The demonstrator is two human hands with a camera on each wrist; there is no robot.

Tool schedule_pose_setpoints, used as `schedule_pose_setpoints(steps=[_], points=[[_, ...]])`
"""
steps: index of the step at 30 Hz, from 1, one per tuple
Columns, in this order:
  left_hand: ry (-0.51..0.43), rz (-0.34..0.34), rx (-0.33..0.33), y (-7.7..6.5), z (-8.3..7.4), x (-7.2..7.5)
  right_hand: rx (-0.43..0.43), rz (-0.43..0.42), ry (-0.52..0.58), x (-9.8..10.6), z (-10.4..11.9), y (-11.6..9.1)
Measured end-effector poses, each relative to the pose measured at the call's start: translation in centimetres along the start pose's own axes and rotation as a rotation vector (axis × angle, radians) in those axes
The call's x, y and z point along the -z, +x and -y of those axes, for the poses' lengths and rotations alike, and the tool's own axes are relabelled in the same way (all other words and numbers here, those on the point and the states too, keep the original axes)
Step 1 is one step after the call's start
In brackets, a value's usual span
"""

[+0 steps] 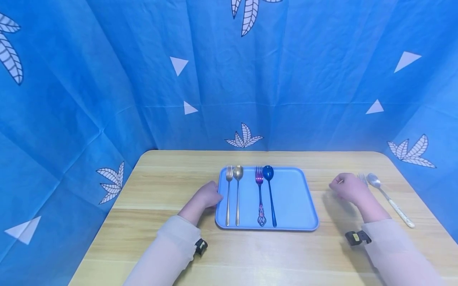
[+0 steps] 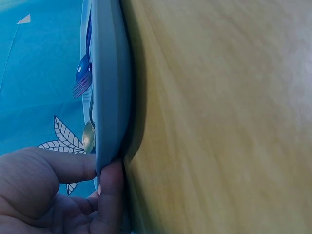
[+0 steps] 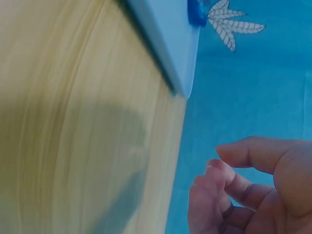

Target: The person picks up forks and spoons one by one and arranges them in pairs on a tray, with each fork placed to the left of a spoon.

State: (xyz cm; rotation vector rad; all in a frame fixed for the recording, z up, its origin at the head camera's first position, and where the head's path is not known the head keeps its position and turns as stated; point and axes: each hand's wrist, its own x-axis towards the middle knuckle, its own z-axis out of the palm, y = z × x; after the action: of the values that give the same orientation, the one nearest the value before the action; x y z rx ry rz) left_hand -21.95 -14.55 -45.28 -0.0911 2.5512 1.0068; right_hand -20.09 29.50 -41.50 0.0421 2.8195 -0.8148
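The left hand [image 1: 207, 194] pinches the left rim of a light blue tray [image 1: 293, 198], thumb on the inner side and fingers on the outer side in the left wrist view. On the tray lie a gold fork [image 1: 228, 198], a gold spoon [image 1: 237, 198], a purple fork [image 1: 259, 186] and a dark blue spoon [image 1: 270, 190], side by side. The right hand [image 1: 348, 186] hovers to the right of the tray with nothing in it. Its fingers [image 3: 207, 195] are loosely curled, the thumb near the index fingertip.
A silver spoon [image 1: 390, 201] with a pale handle lies on the wooden table [image 1: 279, 258] at the right. Beside it show the tines of a silver fork [image 1: 362, 177], the rest hidden behind the right hand. A blue patterned curtain [image 1: 229, 79] stands around the table.
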Motion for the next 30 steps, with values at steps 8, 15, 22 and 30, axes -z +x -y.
schedule_pose_setpoints(steps=[8,15,22,30], points=[[0.003,-0.002,-0.015,0.0,0.0,-0.1,-0.041,-0.005,-0.039,0.7,-3.1,0.3],[0.003,0.001,-0.017,-0.1,-0.1,0.0,-0.071,-0.047,-0.087,1.1,-5.4,0.2],[-0.008,0.0,-0.013,-0.1,-0.1,0.0,-0.085,-0.088,-0.122,1.7,-6.3,-0.3],[-0.009,0.002,-0.006,-0.1,-0.1,0.0,-0.147,-0.107,-0.135,1.9,-6.9,-0.7]])
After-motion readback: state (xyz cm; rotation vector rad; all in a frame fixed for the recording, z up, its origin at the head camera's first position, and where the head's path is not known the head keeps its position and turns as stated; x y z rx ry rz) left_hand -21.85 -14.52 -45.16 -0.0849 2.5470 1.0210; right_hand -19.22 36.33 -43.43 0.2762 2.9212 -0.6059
